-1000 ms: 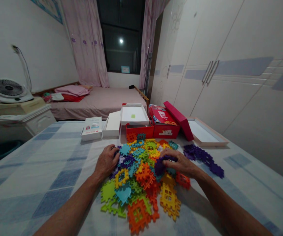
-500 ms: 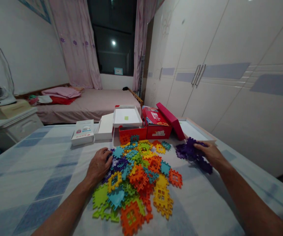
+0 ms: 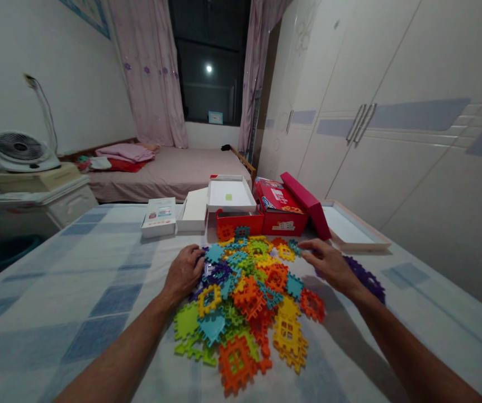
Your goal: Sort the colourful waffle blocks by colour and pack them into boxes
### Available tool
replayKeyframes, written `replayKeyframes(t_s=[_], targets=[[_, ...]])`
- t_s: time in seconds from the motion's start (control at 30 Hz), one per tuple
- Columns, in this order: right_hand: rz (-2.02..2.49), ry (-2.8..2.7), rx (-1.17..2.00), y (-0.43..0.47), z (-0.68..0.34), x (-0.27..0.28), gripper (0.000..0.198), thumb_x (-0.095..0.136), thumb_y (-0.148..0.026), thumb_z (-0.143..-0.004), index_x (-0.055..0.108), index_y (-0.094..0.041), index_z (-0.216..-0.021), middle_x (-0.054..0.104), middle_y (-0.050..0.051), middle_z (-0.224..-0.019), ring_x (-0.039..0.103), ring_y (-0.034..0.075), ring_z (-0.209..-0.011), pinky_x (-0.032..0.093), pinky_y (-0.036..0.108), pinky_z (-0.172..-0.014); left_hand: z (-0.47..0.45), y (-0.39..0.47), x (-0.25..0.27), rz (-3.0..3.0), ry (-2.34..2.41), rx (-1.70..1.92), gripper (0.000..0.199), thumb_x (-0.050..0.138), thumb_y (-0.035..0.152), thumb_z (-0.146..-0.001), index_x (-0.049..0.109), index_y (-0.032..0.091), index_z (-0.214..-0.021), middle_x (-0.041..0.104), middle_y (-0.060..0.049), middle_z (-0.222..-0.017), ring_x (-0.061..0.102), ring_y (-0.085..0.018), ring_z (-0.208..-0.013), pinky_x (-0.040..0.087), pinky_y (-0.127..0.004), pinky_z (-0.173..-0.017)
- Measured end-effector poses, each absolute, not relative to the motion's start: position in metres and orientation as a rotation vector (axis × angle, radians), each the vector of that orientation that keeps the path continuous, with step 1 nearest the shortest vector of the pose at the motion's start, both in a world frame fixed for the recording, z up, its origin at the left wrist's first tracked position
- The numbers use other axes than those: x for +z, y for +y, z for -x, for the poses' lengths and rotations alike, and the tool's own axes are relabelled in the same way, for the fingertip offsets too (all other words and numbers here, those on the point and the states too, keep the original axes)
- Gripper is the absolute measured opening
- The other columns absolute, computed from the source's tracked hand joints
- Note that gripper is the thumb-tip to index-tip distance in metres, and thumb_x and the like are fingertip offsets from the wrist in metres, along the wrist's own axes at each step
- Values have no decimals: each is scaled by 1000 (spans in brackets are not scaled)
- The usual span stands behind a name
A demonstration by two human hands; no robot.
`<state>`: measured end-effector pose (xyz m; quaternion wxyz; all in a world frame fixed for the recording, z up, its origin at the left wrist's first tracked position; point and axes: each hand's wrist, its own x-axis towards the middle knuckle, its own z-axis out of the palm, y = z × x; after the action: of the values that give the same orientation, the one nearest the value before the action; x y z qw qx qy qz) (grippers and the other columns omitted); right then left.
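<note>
A heap of interlocking plastic tiles [image 3: 249, 296] in orange, yellow, green, teal and purple lies in front of me. At its left edge my left hand [image 3: 185, 272] rests with bent, slightly parted fingers against the purple tiles [image 3: 218, 272]; some fingertips are hidden there. My right hand [image 3: 329, 264] hovers at the heap's right side, fingers apart, nothing visible in them. Its fingertips are near a small teal tile [image 3: 294, 247]; I cannot tell whether they touch. Several purple tiles [image 3: 364, 278] lie right of the heap, partly covered by my right hand and wrist.
Behind the heap stand an open red box [image 3: 241, 223], a white tray [image 3: 231, 193] on top of it, a red printed box [image 3: 280, 207] with a leaning lid [image 3: 308, 204], and white boxes [image 3: 159, 217]. A shallow tray [image 3: 356, 226] lies at the right. A checked cloth [image 3: 110, 291] covers the surface.
My right hand has let go of the purple tiles, leaving them at the right, and has moved left toward the heap. My left hand stays at the heap's edge. The view has turned slightly left.
</note>
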<state>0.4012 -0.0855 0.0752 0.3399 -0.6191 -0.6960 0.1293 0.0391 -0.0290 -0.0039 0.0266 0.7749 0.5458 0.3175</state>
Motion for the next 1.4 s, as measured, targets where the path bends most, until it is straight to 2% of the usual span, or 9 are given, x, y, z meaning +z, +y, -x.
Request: replayKeyframes(t_s=[0.17, 0.33, 0.57, 0.67, 0.87, 1.03, 1.13, 1.23, 1.4], targets=[[1278, -2181, 465, -77, -303, 83, 25, 51, -31, -86, 64, -21, -104, 63, 5, -108, 55, 17, -102, 41, 33, -91, -37, -29, 3, -2133, 1611, 1105, 32, 37, 27, -82, 64, 15, -97, 64, -10, -102, 58, -23, -98, 44, -39, -92], [1149, -2566, 307, -76, -245, 78, 47, 63, -46, -76, 60, -19, -114, 60, 9, -114, 47, 25, -113, 34, 41, -94, -35, -26, 6, -1882, 1652, 1226, 32, 38, 27, -82, 65, 16, -96, 67, -8, -99, 60, -21, -95, 45, -36, -89], [1442, -2551, 105, -68, -237, 65, 18, 51, -25, -83, 66, -20, -93, 63, 5, -93, 53, 19, -93, 33, 33, -82, -39, -29, 9, -1785, 1640, 1313, 29, 42, 26, -81, 65, 15, -94, 68, -8, -94, 62, -18, -86, 47, -31, -83], [1563, -2417, 38, -61, -246, 73, 21, 46, -26, -86, 64, -16, -80, 63, 6, -85, 53, 17, -84, 33, 29, -75, -41, -31, 11, -1763, 1612, 1320, 25, 46, 25, -79, 65, 16, -92, 68, -6, -91, 63, -17, -81, 49, -30, -78], [1367, -2598, 312, -48, -232, 78, 19, 46, -23, -82, 60, -17, -71, 62, 3, -72, 51, 13, -65, 29, 24, -58, -40, -28, 8, -1727, 1561, 1354, 24, 46, 21, -77, 64, 16, -93, 68, -6, -90, 64, -16, -78, 50, -28, -73], [1569, -2428, 121, -30, -226, 73, 16, 45, -21, -83, 60, -16, -88, 62, 8, -86, 53, 16, -79, 32, 25, -65, -39, -26, 3, -1702, 1542, 1388, 24, 47, 21, -78, 64, 15, -93, 68, -6, -86, 65, -16, -75, 51, -29, -72], [1552, -2469, 230, -28, -232, 78, 19, 41, -22, -86, 59, -15, -92, 61, 7, -85, 53, 16, -77, 33, 25, -66, -39, -25, 2, -1693, 1534, 1417, 23, 47, 20, -77, 64, 15, -92, 67, -7, -91, 65, -16, -78, 51, -30, -74], [1388, -2640, 403, -30, -234, 79, 19, 47, -16, -80, 61, -16, -93, 62, 7, -91, 53, 17, -85, 35, 25, -72, -40, -24, 1, -1686, 1535, 1445, 23, 47, 18, -77, 64, 15, -92, 65, -7, -96, 64, -16, -79, 51, -30, -76], [1261, -2796, 313, -26, -225, 64, 35, 60, -18, -73, 62, -21, -108, 62, 8, -107, 51, 23, -102, 34, 32, -84, -40, -22, 0, -1695, 1537, 1462, 22, 46, 14, -76, 64, 16, -90, 64, -6, -94, 63, -15, -80, 51, -30, -78]])
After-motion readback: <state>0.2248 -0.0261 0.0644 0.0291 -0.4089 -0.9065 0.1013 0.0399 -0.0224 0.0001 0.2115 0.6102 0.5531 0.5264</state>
